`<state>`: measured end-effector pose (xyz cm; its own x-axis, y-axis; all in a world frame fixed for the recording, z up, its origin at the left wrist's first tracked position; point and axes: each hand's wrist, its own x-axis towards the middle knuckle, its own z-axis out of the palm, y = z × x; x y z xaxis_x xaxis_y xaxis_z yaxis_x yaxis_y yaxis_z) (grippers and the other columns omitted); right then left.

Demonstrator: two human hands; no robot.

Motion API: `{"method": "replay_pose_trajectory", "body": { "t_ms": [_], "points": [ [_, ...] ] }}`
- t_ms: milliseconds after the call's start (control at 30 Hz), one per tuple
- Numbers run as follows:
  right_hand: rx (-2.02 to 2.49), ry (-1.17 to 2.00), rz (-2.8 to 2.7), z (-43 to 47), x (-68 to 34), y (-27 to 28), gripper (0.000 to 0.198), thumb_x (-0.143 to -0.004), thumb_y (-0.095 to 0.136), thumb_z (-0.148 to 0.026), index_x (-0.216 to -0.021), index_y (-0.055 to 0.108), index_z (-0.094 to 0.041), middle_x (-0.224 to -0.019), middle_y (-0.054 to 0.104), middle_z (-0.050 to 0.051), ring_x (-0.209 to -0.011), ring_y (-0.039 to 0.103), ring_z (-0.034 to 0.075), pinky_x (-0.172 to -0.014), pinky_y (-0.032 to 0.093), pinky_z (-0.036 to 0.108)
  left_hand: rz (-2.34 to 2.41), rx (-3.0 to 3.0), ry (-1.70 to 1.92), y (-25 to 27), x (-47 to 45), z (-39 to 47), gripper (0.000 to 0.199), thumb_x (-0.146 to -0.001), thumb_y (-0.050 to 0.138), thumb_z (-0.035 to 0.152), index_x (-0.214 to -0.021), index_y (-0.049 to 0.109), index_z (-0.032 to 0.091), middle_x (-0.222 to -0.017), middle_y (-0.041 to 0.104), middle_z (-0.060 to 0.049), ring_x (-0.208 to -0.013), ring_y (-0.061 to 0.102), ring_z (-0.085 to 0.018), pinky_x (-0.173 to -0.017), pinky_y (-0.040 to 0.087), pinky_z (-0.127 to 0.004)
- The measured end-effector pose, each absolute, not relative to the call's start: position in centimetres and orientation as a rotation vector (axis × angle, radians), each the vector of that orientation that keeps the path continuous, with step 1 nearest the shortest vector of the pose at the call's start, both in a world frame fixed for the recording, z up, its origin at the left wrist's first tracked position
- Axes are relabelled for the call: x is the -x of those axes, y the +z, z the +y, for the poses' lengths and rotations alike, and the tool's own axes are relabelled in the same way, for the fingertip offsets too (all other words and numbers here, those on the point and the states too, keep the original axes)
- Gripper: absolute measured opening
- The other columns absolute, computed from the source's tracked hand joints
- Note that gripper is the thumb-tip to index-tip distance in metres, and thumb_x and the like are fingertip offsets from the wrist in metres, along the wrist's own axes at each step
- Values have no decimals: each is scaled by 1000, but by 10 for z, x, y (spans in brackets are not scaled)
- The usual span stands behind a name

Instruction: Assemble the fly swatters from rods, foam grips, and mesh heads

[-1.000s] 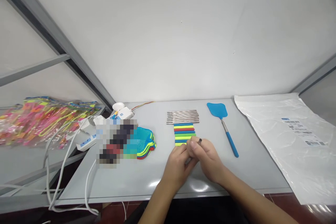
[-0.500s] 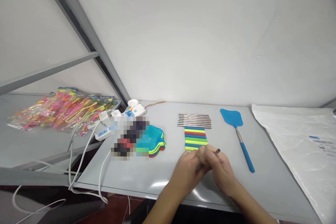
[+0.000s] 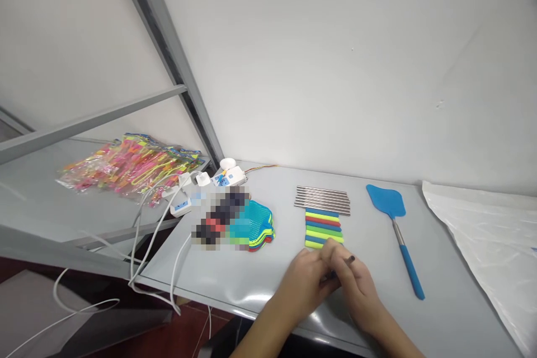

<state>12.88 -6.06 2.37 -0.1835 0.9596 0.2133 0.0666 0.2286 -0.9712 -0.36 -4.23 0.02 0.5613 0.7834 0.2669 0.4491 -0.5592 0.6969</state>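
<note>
My left hand (image 3: pixel 306 277) and my right hand (image 3: pixel 356 285) are pressed together low over the table's front. Both are closed around a thin dark rod (image 3: pixel 349 260), whose end pokes out above the right thumb; most of it is hidden by fingers. Just beyond them lies a row of coloured handle grips (image 3: pixel 323 229) in blue, yellow, red and green. Behind that row several thin metal tubes (image 3: pixel 322 200) lie side by side. On the right rests a blue fly swatter (image 3: pixel 394 224) with a metal shaft. A stack of swatter heads (image 3: pixel 259 224), blue on top, sits to the left.
A pixelated dark object (image 3: pixel 222 215) lies beside the swatter heads. Power strips (image 3: pixel 229 178) and white cables (image 3: pixel 145 235) occupy the left edge. Bagged colourful items (image 3: pixel 138 168) fill the neighbouring shelf. A white plastic bag (image 3: pixel 474 235) covers the right side.
The view has turned left, so everything on the table appears shifted to the right. My hands stay together around the rod, a little lower in the picture.
</note>
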Motion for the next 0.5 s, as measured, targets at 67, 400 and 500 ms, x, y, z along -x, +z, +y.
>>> {"method": "replay_pose_trajectory", "body": {
  "t_ms": [67, 400, 500],
  "points": [
    [1017, 1129, -1488, -59, -129, 25, 31, -97, 37, -38, -70, 43, -22, -71, 44, 0, -67, 43, 17, -65, 38, 29, 987, -2225, 771, 3, 3, -43, 23, -83, 66, 18, -105, 62, 23, -95, 70, -1, -85, 63, -19, -72, 44, -30],
    [946, 1061, -1385, -64, -127, 37, 36, -98, 33, -39, -67, 40, -22, -69, 42, 1, -66, 42, 18, -63, 37, 30, 910, -2260, 928, 8, 5, -50, 26, -84, 62, 23, -109, 59, 20, -103, 66, -8, -97, 60, -25, -83, 48, -36],
    [966, 1033, -1495, -58, -117, 57, 36, -98, 35, -39, -69, 46, -22, -73, 46, 2, -71, 46, 18, -67, 39, 31, 807, -2033, 1064, 18, 8, -56, 31, -89, 51, 21, -120, 52, 18, -113, 62, -11, -104, 58, -24, -90, 47, -36]
  ]
}}
